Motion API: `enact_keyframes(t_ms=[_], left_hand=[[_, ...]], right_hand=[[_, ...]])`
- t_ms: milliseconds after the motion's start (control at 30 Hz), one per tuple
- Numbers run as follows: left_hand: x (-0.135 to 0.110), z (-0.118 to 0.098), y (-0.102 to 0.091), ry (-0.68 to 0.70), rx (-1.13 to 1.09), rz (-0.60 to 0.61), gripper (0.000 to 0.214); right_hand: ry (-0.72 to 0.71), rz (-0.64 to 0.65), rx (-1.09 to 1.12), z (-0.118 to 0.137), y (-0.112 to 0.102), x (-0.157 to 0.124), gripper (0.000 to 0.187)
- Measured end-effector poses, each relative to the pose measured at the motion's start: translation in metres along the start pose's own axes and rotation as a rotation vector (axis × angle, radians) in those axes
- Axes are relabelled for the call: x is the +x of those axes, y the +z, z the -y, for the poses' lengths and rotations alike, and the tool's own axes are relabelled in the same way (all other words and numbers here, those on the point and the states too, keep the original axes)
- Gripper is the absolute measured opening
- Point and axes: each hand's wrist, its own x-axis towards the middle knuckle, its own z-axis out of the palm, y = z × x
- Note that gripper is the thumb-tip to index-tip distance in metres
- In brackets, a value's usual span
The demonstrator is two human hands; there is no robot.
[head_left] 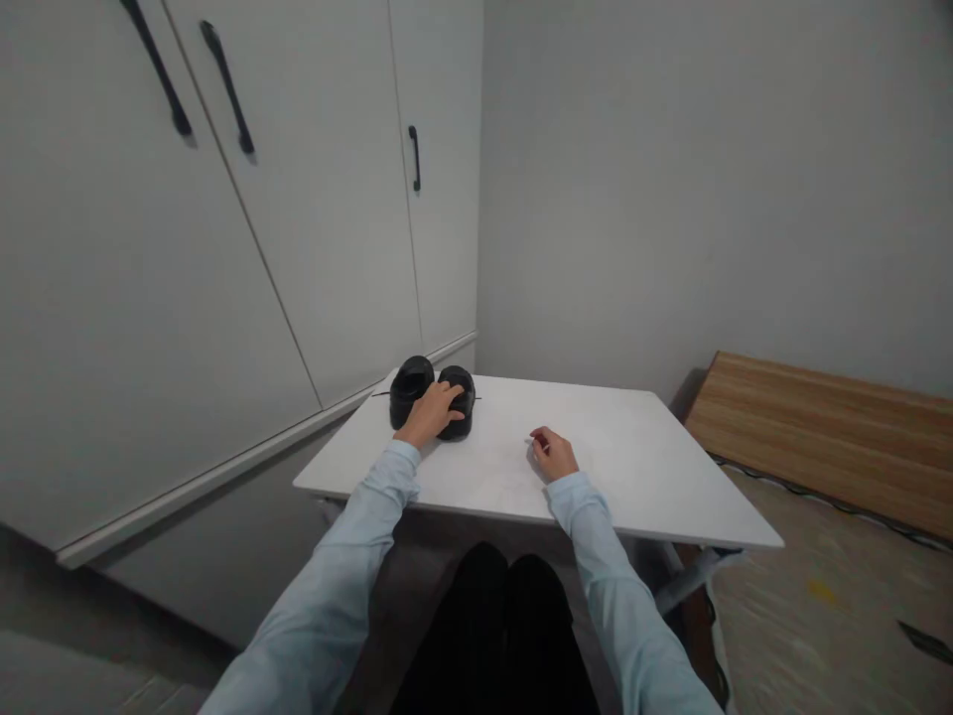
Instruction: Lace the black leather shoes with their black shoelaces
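Observation:
A pair of black shoes stands side by side at the left of the white table (603, 417). The left shoe (408, 385) is partly behind my left hand (433, 412). My left hand is closed on the right shoe (460, 422), its fingers and thumb over the shoe's near side and opening. Thin dark strands, perhaps laces, stick out to either side of the pair. Further right, my right hand (552, 454) is in a pinch just above the tabletop. A thin white stick (529, 440) pokes out from its fingertips; what kind it is I cannot make out.
White cabinet doors (328, 218) with black handles rise close on the left. Behind the table is a grey wall (670, 189). A wooden board (826, 427) lies at the right, beside a pale covered surface (804, 616). My dark-clothed knees (506, 616) are under the table's front edge.

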Motion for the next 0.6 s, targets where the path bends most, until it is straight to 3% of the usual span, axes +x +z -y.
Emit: enact_keyframes(t_ms=[367,600], left_hand=[[0.005,-0.053,-0.006,0.092,0.044,-0.102,0.037],[0.002,-0.096,0.004,0.144,-0.04,-0.118,0.036]], right_hand=[[0.011,-0.084,0.047,-0.003,-0.001,0.0,0.023],[0.01,-0.233,0.157,0.003,-0.006,-0.002,0.028]])
